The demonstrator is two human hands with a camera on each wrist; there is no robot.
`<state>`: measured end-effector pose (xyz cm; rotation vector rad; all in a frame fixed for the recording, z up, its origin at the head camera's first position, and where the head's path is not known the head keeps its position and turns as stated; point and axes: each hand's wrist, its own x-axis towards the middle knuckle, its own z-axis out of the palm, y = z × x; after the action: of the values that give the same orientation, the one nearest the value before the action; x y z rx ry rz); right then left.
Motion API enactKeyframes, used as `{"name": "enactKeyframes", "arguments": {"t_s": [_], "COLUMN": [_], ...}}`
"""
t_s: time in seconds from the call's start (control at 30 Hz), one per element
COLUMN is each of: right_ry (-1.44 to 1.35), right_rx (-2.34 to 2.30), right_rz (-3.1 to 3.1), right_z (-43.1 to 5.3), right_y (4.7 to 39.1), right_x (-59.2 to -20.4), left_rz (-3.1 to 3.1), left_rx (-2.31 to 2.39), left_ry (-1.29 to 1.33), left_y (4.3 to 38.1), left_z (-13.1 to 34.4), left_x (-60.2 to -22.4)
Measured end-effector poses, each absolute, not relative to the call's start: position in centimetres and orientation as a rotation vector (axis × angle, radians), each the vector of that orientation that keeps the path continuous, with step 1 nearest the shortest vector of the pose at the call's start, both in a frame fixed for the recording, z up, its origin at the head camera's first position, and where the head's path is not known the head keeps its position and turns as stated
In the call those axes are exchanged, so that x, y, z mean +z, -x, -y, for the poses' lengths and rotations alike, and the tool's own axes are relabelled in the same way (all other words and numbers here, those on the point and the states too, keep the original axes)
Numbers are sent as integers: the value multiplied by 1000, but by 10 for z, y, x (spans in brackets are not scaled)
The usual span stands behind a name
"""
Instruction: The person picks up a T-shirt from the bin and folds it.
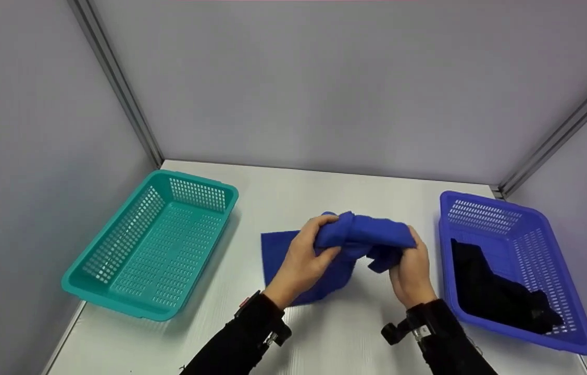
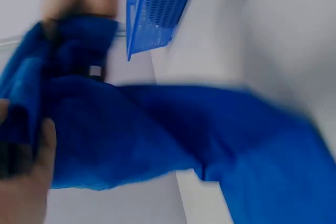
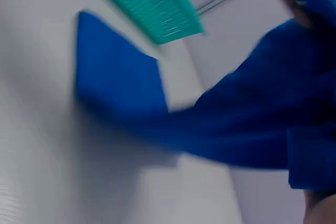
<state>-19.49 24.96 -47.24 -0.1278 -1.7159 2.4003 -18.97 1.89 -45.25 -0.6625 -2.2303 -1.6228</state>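
Left hand (image 1: 301, 265) pinches one side of the bunch, right hand (image 1: 413, 273) grips the other: blue cloth (image 1: 376, 229) held between them above the worktop (image 1: 345, 338), loose panel trailing left! Light, even tension should ease those folds, clear of teal basket (image 1: 111, 303) and blue basket (image 1: 483, 216).

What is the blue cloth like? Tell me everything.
The blue cloth looks soft, matte and plain. Held between the teal basket and blue basket, its upper part is bunched, gripped by the left hand at one end, the right hand at the other. A flat flap with a straight end extends leftward; whether it touches the white tabletop is unclear.
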Motion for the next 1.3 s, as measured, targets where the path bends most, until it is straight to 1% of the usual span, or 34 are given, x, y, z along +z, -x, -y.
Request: {"name": "enactKeyframes", "arguments": {"t_s": [0.1,0.17,0.33,0.43,0.53,0.63,0.73,0.9,1.07,1.13,1.17,1.23,1.3], "right_ry": [101,141,303,402,412,315,150,-145,-398,-413,-376,-244,-78], "right_rx": [2224,2109,1939,1943,2128,2354,2504,2506,2345,2259,2189,1966,1627], "right_rz": [1817,1871,1932,1947,1805,1557,1335,1196,1164,1233,1314,1562,1865], "right_z": [-259,-267,-293,-309,-325,-337,-345,-344,-330,-325,-324,-326,-331], "right_y": [197,198,200,199,198,197,198,202,202,200,198,194,190], "right_x": [-453,-447,-438,-434,-427,-418,-408,-387,-363,-358,-357,-359,-367], "left_rz": [2144,2088,1972,1889,1834,1762,1687,1514,1363,1364,1370,1404,1474], "left_rx": [-1526,-1491,-1664,-1813,-1850,-1873,-1947,-2211,-2402,-2412,-2417,-2439,-2451], "left_ry": [425,280,-12,-130,-198,-216,-201,-102,50,93,104,76,-32], "left_y": [197,203,214,218,223,228,233,238,239,239,239,239,240], "left_z": [-11,-3,22,39,53,64,72,79,77,76,76,79,83], "left_x": [-451,-450,-445,-437,-427,-419,-412,-401,-388,-385,-385,-388,-396]}}
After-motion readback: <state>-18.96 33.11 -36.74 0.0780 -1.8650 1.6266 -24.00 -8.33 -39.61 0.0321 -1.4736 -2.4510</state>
